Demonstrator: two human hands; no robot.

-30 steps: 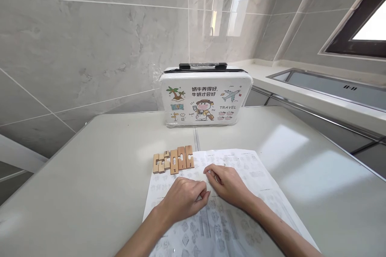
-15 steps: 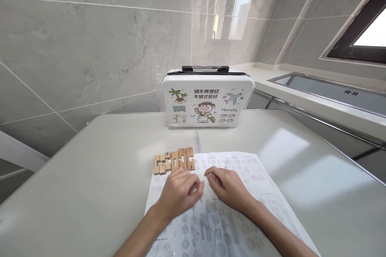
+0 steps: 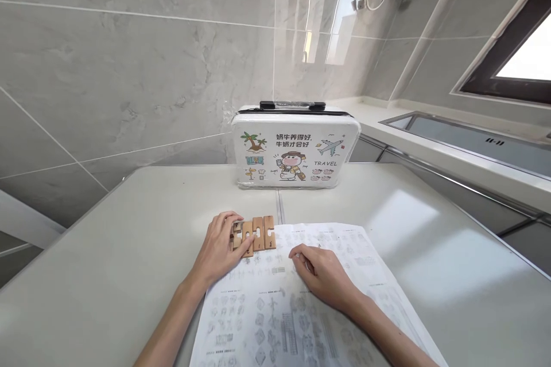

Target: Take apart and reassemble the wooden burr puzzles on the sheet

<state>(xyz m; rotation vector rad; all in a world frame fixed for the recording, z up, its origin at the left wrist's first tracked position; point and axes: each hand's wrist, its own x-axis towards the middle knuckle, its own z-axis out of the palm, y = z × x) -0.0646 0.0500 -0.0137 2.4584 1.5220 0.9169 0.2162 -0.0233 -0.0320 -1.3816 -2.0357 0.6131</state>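
A row of notched wooden puzzle pieces [image 3: 257,235] lies across the upper left edge of a printed paper sheet [image 3: 267,275]. Dark marks like numerals show on some of them. Over the left end of the row lies my left hand [image 3: 219,249], its fingers bent over the far side and its thumb on the near side, touching the pieces. It hides the leftmost ones. My right hand [image 3: 322,275] rests on the sheet to the right of the row, fingers curled in, apart from the wood. I see nothing held in it.
Behind the row, a white cartoon-printed case [image 3: 297,152] with a black handle stands upright on the pale table [image 3: 142,229]. A tiled wall [image 3: 172,69] rises behind it. To the right runs a counter with a dark inset panel [image 3: 473,132].
My left hand has moved left and slightly up, from over the paper onto the left end of the wooden row. My right hand stays nearly in place. The view has shifted slightly.
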